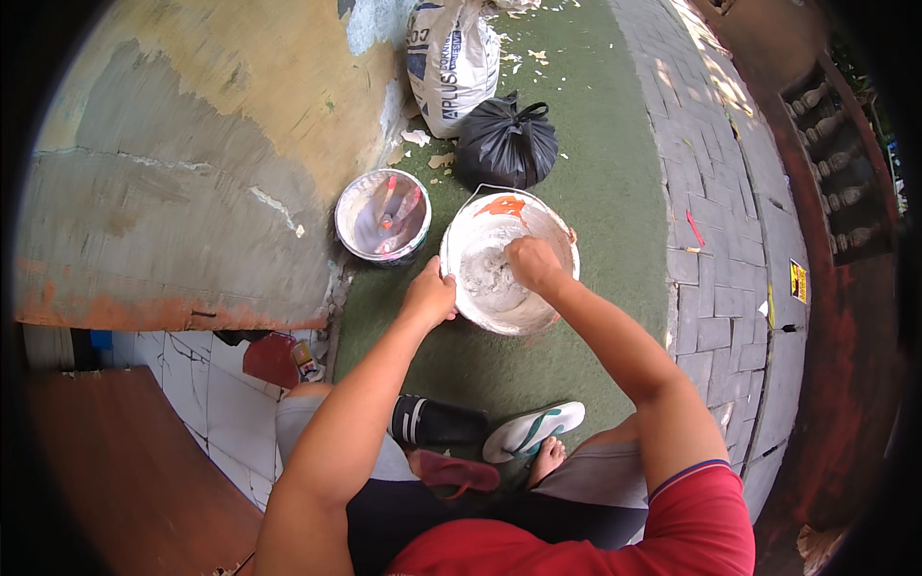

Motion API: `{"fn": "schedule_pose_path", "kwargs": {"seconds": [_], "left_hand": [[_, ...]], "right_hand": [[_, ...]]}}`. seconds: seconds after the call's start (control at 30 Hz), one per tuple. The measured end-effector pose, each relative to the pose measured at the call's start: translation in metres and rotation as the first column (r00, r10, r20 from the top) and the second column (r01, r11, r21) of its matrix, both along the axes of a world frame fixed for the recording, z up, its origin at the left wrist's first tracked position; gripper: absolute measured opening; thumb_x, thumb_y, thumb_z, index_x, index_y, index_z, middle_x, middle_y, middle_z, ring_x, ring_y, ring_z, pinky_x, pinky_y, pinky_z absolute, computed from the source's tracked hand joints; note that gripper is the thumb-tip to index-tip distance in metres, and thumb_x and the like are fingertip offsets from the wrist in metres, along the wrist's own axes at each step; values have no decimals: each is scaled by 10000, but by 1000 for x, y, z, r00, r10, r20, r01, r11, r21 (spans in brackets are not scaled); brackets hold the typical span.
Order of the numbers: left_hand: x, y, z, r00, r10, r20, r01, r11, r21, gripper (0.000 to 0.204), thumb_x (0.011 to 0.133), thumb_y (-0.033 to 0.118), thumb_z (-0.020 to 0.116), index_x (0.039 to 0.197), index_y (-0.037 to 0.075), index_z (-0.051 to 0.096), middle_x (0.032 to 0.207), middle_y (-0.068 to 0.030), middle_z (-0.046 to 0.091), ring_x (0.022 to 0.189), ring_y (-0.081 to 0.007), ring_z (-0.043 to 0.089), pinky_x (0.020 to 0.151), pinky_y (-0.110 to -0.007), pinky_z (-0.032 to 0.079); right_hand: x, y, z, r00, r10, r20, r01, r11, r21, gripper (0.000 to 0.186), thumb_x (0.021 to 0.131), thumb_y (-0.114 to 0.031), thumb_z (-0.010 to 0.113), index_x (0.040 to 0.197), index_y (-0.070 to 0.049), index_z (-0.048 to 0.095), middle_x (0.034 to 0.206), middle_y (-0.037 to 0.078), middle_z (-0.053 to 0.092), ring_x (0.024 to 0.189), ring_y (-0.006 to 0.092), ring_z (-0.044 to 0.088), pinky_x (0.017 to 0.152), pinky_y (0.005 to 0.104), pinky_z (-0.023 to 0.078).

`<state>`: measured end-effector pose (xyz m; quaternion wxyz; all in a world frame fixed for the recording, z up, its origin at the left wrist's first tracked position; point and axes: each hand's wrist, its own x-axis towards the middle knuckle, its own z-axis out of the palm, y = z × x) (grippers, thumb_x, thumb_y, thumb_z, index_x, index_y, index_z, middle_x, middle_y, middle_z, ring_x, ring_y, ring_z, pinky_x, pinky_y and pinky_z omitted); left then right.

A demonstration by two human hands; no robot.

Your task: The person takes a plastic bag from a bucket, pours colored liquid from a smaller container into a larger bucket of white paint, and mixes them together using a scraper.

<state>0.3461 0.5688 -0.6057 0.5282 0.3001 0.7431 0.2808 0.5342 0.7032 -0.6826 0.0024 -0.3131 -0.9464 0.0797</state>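
Note:
A white bucket [567, 226] stands on the green ground in front of me, with pale grey, wet paste [488, 278] at its bottom and an orange stain on its far inner wall. My left hand [429, 291] grips the bucket's near left rim, thumb over the edge. Inside the bucket, just above the paste, is my right hand [534, 264], its fingers curled closed. Whatever it may hold is hidden by the hand. The bucket's thin wire handle rests toward the far rim.
Left of the bucket is a smaller pail [350, 228] with red-handled tools in it. Beyond stand a tied black plastic bag [507, 144] and a white sack [451, 72]. A peeling wall [192, 173] borders the left, grey paving [711, 240] the right. Loose sandals [534, 431] lie near my feet.

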Motion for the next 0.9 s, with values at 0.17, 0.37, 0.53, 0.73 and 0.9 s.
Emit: {"fn": "schedule_pose_path", "kwargs": {"seconds": [0.17,0.37,0.53,0.73,0.9], "left_hand": [[-6,-4,-2,999,-2,-44,2,1000,8,435,955,139,452,1355,-17,380,923,-188,668,574,-209,656,520,-330,552],[-4,-2,2,993,-92,-71,93,996,6,583,961,154,477,1448,-54,231,909,-189,661,620,-193,663,538,-305,563],[-6,-3,3,994,-94,-63,94,996,-6,581,964,163,475,1448,-51,235,904,-185,663,628,-191,665,547,-304,562],[-12,-6,-1,995,-94,-33,94,996,-6,568,967,158,469,1452,-33,243,911,-189,663,626,-196,668,550,-311,563],[-4,-2,-19,986,-98,-138,101,995,12,539,967,153,462,1438,-31,276,900,-186,666,623,-191,667,551,-316,563]], "right_hand": [[-15,-27,16,993,112,45,-101,974,-201,161,789,-172,584,820,-51,686,853,172,677,843,346,650,769,426,515],[-8,-5,47,991,-66,113,84,982,-168,188,802,-175,564,834,-42,693,840,195,677,817,360,658,760,439,516],[-31,-44,18,990,-16,140,39,986,-161,211,786,-146,542,841,-31,710,884,212,684,860,340,672,785,425,528],[-23,-25,42,991,-77,107,98,972,-215,213,790,-221,611,807,-23,690,811,211,673,779,376,660,734,444,527],[-24,-46,1,996,-58,74,66,991,-113,209,797,-208,596,784,-15,674,799,223,668,760,383,657,727,443,530]]}}
